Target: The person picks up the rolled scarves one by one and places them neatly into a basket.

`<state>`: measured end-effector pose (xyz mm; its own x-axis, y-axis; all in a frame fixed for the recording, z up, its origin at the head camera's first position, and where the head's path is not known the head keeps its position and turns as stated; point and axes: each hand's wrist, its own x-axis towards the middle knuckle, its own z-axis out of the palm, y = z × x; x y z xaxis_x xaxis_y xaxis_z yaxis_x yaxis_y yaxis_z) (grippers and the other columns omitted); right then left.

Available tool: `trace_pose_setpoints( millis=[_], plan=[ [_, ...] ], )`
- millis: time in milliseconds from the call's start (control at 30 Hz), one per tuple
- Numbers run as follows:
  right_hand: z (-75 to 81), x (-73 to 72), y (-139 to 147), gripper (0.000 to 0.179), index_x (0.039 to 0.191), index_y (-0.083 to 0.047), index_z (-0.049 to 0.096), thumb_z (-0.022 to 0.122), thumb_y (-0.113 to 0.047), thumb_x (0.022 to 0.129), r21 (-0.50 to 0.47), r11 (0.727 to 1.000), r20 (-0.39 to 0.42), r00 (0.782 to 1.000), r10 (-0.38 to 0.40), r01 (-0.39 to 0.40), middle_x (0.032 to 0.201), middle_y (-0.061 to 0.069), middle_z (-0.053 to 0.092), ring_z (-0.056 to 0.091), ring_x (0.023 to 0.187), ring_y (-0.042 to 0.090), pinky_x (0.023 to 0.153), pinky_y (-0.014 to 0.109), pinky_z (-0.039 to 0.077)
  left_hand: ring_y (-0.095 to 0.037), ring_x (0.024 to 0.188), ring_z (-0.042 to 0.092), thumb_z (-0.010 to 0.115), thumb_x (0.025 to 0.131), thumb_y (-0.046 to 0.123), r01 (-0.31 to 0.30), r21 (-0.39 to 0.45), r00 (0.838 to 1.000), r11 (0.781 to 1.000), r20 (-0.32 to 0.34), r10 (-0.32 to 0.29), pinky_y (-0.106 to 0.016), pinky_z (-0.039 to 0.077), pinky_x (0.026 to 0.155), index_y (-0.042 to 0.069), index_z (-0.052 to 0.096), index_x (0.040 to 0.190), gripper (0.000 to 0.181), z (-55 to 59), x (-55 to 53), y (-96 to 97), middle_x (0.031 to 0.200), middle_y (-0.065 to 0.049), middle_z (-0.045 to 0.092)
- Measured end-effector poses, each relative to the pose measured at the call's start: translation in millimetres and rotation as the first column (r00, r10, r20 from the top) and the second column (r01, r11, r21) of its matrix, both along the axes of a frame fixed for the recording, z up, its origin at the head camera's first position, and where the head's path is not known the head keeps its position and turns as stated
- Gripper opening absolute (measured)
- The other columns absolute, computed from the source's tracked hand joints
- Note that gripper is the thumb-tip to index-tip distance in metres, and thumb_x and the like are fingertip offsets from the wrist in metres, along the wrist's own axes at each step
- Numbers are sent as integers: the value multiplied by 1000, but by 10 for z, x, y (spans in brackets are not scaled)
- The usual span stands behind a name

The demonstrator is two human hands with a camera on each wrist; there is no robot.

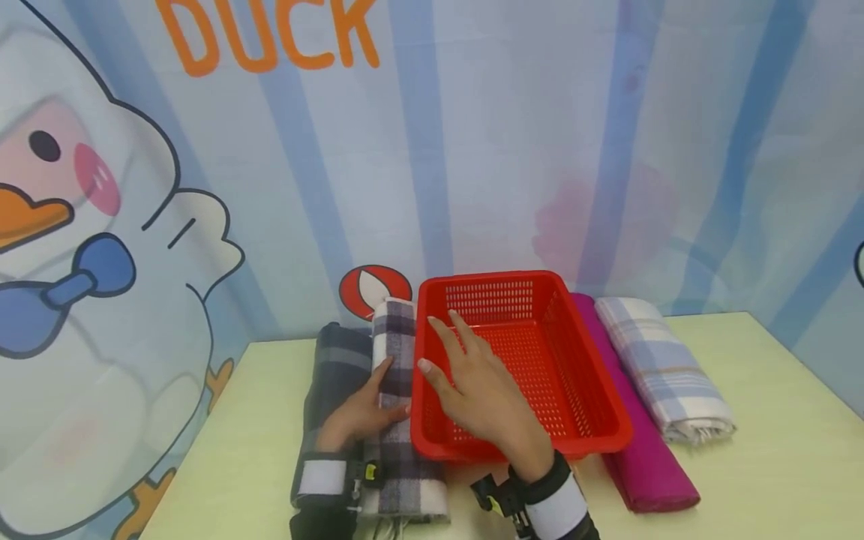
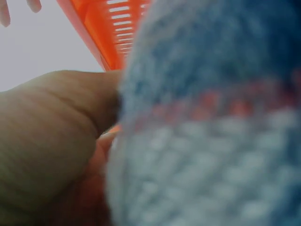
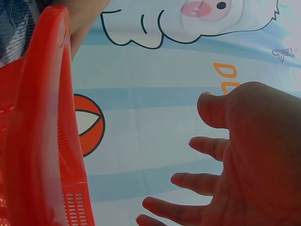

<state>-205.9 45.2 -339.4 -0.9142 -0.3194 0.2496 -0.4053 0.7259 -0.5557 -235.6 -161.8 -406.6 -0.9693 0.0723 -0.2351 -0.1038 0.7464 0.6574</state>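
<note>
My left hand grips a folded grey-and-white plaid scarf with a fringed near end, standing against the left side of a red plastic basket. In the left wrist view, the thumb presses on the woolly cloth; the other fingers are mostly hidden. Over the basket's left part, my right hand hovers with fingers spread and nothing in it. The right wrist view shows those fingers apart from the basket rim. The perforated floor of the basket is visible.
A dark grey folded cloth lies left of the plaid scarf. Right of the basket are a magenta folded cloth and a pale blue-and-white checked scarf. A printed duck curtain hangs behind the pale yellow table.
</note>
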Motion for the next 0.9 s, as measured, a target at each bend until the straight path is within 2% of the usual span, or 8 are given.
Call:
trace_pose_setpoints(
  millis=[167,333,633,900],
  plan=[
    [-9,3,-9,72,158,-21,27,57,-45,97,5,1000,-1,1000,1,-1,165,11,24,36,145,40,106,64,43,-40,125,53,75,86,30,36,16,999,999,-5,-36,-60,50,99,28,11,161,98,-7,4,5,155,-18,40],
    [-14,0,-13,71,158,-22,27,57,-45,97,4,1000,8,1000,0,0,165,11,23,35,145,40,107,64,42,-40,127,51,73,88,27,54,30,998,998,-20,-53,-59,49,101,31,13,160,94,-1,10,13,156,-17,39],
    [-8,-6,-15,72,158,-21,27,56,-47,97,14,1000,2,1000,-3,3,165,12,23,34,146,41,107,65,40,-39,125,51,75,86,25,26,60,999,998,-31,-24,-59,50,99,33,18,159,93,-5,-7,27,151,-17,44],
    [-11,4,-3,72,157,-21,28,58,-45,97,11,1000,-4,1000,-3,3,165,11,24,37,144,40,103,63,46,-38,121,52,75,86,26,-6,63,999,998,-31,8,-60,50,98,32,21,158,91,11,-4,34,149,-17,45]
  ],
)
